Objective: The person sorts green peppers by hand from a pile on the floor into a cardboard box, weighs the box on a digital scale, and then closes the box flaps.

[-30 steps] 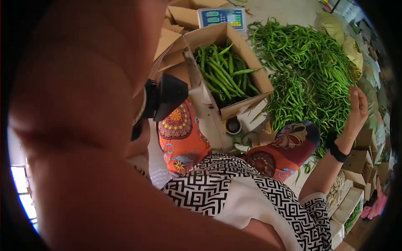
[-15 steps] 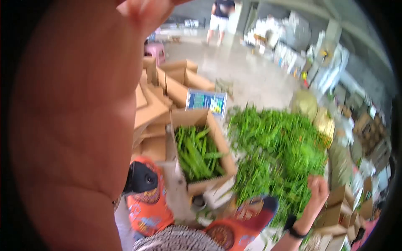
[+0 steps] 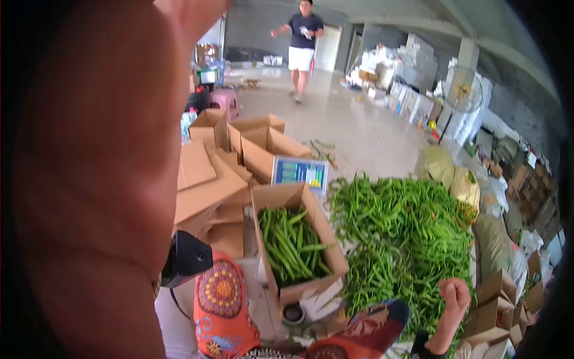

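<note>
My left hand (image 3: 113, 137) is raised very close to the camera and fills the left side, blurred, its fingertips out of sight. A small black device (image 3: 190, 258) shows beside its wrist. My right hand (image 3: 455, 293) is curled into a fist over the right edge of a large heap of green chili peppers (image 3: 406, 233), with nothing seen in it. A dark band (image 3: 421, 346) is on that wrist. Between my knees and a scale display (image 3: 300, 173) stands an open cardboard box (image 3: 327, 244) with long green peppers (image 3: 292, 245) inside.
Empty-looking cartons (image 3: 257, 143) are stacked ahead on the left, near a pink stool (image 3: 224, 103). Full sacks (image 3: 493, 242) and more boxes (image 3: 493, 299) line the right. A roll of tape (image 3: 293, 313) lies by the box. A person (image 3: 302, 48) walks on the floor beyond.
The view has tilted upward, so the box and heap sit lower. My right hand remains a fist beside the peppers. The distant person has shifted and now has one arm out.
</note>
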### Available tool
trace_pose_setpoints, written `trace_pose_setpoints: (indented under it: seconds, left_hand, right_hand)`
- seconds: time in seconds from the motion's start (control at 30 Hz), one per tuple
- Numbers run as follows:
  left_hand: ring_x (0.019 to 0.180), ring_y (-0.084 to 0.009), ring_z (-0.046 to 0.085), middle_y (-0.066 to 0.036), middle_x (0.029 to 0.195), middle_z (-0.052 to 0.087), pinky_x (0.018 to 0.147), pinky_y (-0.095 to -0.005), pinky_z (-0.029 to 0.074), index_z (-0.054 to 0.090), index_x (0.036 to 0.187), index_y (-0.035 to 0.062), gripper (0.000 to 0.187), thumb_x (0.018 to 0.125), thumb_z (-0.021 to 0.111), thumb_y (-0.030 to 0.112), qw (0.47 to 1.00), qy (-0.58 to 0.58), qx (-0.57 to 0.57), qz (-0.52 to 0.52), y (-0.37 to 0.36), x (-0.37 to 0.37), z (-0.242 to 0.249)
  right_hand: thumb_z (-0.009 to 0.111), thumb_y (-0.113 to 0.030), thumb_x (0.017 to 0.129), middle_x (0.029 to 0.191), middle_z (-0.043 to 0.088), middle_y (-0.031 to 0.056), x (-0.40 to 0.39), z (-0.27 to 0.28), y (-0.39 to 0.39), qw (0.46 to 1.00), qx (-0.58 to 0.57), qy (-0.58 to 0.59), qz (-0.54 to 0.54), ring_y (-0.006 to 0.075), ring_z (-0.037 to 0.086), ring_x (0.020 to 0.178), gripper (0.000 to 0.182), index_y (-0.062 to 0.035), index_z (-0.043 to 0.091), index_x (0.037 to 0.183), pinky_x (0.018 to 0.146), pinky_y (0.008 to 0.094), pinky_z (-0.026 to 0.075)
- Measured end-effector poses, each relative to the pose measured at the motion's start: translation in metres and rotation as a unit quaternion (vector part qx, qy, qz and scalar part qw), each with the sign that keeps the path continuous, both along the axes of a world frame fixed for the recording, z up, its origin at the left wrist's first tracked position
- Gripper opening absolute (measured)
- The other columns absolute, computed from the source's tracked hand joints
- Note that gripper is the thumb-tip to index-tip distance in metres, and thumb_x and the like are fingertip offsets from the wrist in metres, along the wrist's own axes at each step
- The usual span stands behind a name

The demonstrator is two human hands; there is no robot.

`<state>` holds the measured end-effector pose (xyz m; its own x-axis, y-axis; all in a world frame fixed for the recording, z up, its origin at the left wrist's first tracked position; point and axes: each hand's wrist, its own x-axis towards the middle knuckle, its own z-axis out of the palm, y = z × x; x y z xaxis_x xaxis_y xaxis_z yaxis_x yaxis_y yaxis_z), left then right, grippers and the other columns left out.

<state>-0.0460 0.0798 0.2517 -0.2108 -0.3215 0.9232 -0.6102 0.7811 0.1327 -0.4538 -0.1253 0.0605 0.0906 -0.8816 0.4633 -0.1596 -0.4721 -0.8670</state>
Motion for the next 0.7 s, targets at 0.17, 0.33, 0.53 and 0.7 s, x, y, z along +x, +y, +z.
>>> trace_pose_setpoints:
  seconds: [0.17, 0.33, 0.53, 0.7]
  left_hand:
    - [0.116, -0.0349, 0.048, -0.026, 0.127, 0.046, 0.095, -0.0379, 0.041, 0.026, 0.138, -0.0019, 0.068, 0.081, 0.055, 0.021, 0.999, 0.015, -0.029, -0.037, 0.015, -0.005, -0.009]
    - [0.116, -0.0359, 0.048, -0.027, 0.127, 0.046, 0.095, -0.0389, 0.040, 0.026, 0.138, -0.0030, 0.066, 0.082, 0.053, 0.018, 0.995, -0.044, -0.005, -0.085, 0.017, -0.020, -0.034]
    - [0.116, -0.0372, 0.048, -0.028, 0.126, 0.046, 0.096, -0.0400, 0.039, 0.026, 0.138, -0.0043, 0.064, 0.082, 0.051, 0.015, 0.984, -0.098, 0.008, -0.149, 0.022, -0.016, -0.066]
    - [0.120, -0.0370, 0.045, -0.029, 0.127, 0.045, 0.101, -0.0410, 0.035, 0.028, 0.137, -0.0053, 0.060, 0.083, 0.049, 0.012, 0.990, 0.139, 0.012, 0.008, 0.064, 0.027, -0.111]
  right_hand:
    - [0.058, -0.018, 0.089, 0.087, 0.064, 0.0061, -0.009, -0.014, -0.003, 1.000, 0.027, -0.010, 0.002, 0.0141, 0.061, 0.083, 0.017, -0.0031, 0.061, 0.096, 0.069, 0.0256, 0.047]
    - [0.056, -0.013, 0.089, 0.085, 0.063, 0.0071, 0.002, -0.010, 0.002, 0.999, 0.045, -0.018, 0.022, 0.0100, 0.051, 0.071, 0.014, -0.0005, 0.060, 0.093, 0.068, 0.0241, 0.043]
    - [0.057, -0.019, 0.090, 0.089, 0.064, 0.0076, 0.000, -0.017, 0.003, 0.998, 0.055, 0.036, 0.025, 0.0124, 0.058, 0.081, 0.020, -0.0016, 0.060, 0.099, 0.072, 0.0251, 0.044]
    - [0.058, -0.023, 0.090, 0.095, 0.066, 0.0092, 0.030, -0.004, 0.010, 0.999, 0.016, 0.045, -0.010, 0.0140, 0.061, 0.088, 0.027, -0.0016, 0.059, 0.106, 0.076, 0.0259, 0.045]
